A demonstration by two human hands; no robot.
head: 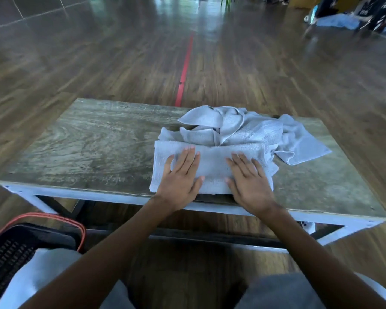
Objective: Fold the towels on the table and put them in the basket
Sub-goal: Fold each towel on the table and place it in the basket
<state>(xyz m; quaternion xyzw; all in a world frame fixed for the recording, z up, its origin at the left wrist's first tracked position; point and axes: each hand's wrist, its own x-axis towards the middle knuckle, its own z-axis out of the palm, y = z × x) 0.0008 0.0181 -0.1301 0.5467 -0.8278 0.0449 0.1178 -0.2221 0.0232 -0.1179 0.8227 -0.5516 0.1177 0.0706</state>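
A black basket with an orange rim is seen nearest, at the lower left, low beside the person's knee and below the near edge of the tabletop. Both hands are laid flat with straight fingers on a folded towel, the left hand just beside the right hand; nothing is gripped. The folded towel lies along the tabletop's near edge, right of the middle.

The step is judged to be the smoothing of a fold. It is best done with even pressure swept from the middle outward, so that the layers are flattened and the hems are kept in line. Care is called for at the far hem, where a heap of unfolded towels touches it and could be dragged along when the bundle is lifted toward the basket.

The tabletop is of worn grey wood grain, carried on a pale frame. Beyond it a glossy plank floor is crossed by a red line, and blurred clutter is made out at the far right
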